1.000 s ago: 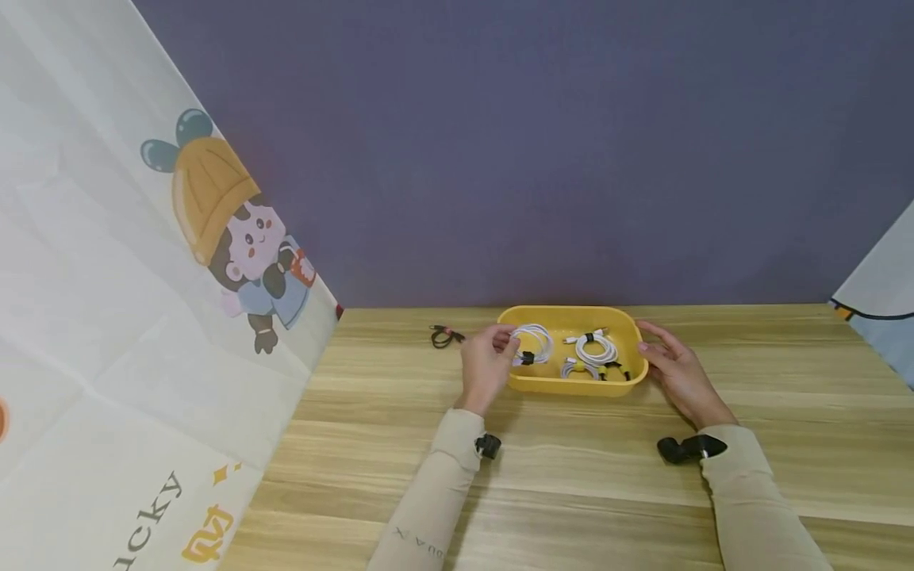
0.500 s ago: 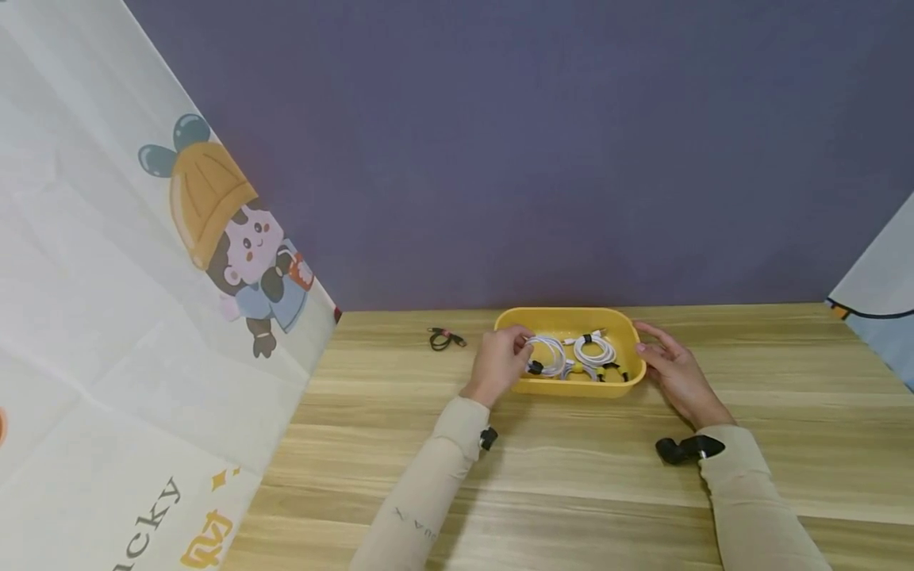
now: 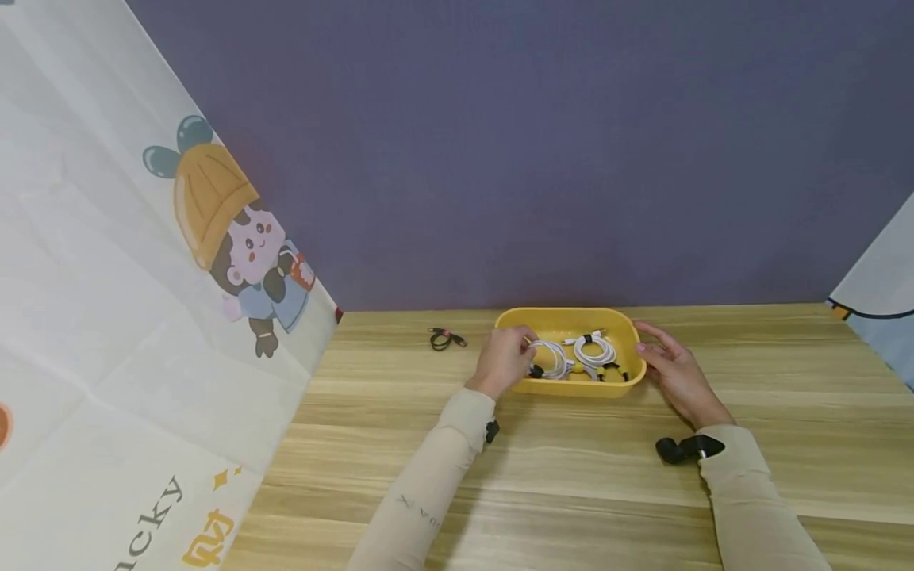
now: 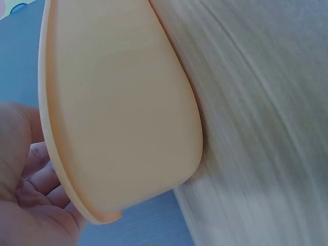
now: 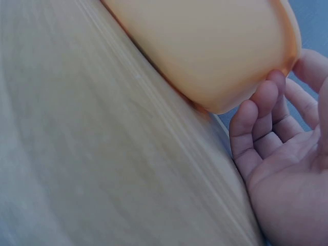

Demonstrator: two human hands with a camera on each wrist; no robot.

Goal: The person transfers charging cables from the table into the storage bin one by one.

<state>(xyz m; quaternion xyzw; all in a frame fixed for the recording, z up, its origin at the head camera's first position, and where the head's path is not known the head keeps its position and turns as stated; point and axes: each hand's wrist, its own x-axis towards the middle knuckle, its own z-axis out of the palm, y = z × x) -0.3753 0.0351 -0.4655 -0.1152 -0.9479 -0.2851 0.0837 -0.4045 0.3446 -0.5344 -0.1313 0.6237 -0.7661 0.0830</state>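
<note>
A yellow plastic basket [image 3: 571,388] stands by the wall, with several coiled cables inside. My left hand [image 3: 502,361] reaches over its left end and pinches a white cable [image 3: 562,365], coiled with a black tie, low inside. In the left wrist view the basket wall [image 4: 123,102] hides the cable and some of my fingers. My right hand [image 3: 681,381] holds the right end, thumb at the rim. Its curled fingers lie against the outer wall in the right wrist view. Beside the pinched coil are another white cable [image 3: 605,350], a small pale one with a yellow tie [image 3: 578,369] and black pieces.
On the wooden table [image 3: 571,492], left of the basket, lies a small black cable [image 3: 447,339] with a red tie. A dark blue wall [image 3: 500,159] rises right behind the basket. A white printed sheet [image 3: 93,277] borders the table on the left.
My left hand has moved right and down into the basket, bringing the white coil from the left rim to beside the other cables. My right hand stays at the right end.
</note>
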